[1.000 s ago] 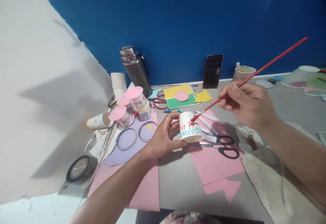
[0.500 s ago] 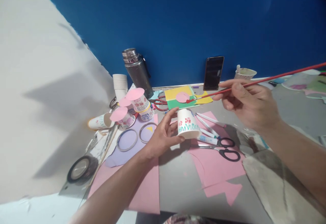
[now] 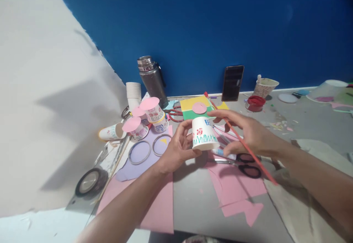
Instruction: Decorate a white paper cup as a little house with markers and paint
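Note:
My left hand (image 3: 180, 145) grips an upside-down white paper cup (image 3: 203, 130), fingers behind its left side and thumb near the rim. The cup carries red blossoms, a green zigzag along the rim and a blue mark. Close to the cup's right side, my right hand (image 3: 242, 134) has its thumb and forefinger apart, with a long red paintbrush (image 3: 256, 158) tucked between its fingers. The brush slants, its red tip up and away from me. Beneath the hands lie white markers (image 3: 224, 134) and black-handled scissors (image 3: 246, 165) on pink paper (image 3: 237, 187).
Decorated cups with pink paper discs (image 3: 150, 104) stand left, near stacked cups (image 3: 134, 94) and a steel flask (image 3: 151, 79). A phone (image 3: 233, 83) leans on the blue wall. Red paint (image 3: 255, 104) sits at the back right. Tape rolls (image 3: 89, 182) lie left.
My right hand has moved left and down to the cup, and the brush has swung so its tip points away. The cup has turned, showing more of its blue mark.

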Demonstrator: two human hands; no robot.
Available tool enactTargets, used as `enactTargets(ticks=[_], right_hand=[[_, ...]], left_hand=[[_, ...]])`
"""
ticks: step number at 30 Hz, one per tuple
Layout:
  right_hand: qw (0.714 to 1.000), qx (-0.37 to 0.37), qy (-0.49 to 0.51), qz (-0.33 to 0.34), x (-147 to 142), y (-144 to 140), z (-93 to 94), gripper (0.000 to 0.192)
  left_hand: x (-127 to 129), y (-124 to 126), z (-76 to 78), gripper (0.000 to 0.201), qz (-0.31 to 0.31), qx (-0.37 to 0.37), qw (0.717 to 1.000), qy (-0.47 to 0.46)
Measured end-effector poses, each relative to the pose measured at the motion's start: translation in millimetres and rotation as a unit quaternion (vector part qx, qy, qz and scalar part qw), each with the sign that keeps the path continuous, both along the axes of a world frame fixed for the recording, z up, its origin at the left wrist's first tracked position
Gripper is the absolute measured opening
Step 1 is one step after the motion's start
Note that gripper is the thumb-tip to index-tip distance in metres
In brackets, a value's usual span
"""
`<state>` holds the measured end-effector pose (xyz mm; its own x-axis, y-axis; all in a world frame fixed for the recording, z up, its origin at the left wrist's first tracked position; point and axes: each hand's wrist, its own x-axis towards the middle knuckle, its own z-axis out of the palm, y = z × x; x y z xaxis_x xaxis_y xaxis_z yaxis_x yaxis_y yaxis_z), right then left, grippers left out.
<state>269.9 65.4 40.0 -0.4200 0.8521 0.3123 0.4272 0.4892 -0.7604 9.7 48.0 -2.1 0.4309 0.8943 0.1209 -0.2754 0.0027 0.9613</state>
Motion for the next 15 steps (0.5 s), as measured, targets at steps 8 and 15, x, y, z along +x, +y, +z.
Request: enactTargets(ticks=[8,15], right_hand=[[0.991,0.072,-0.107,0.017,-7,2,-13.0,0.082],[0.988,0.069,-0.131,0.045,-7,1,-13.9,0.089]], left_hand=[[-4,-3,-2.6,0.09,-0.026,0.035,0.998,0.043],[-6,-3,-2.2,0.087,0.042,0.125,0.973,0.191]])
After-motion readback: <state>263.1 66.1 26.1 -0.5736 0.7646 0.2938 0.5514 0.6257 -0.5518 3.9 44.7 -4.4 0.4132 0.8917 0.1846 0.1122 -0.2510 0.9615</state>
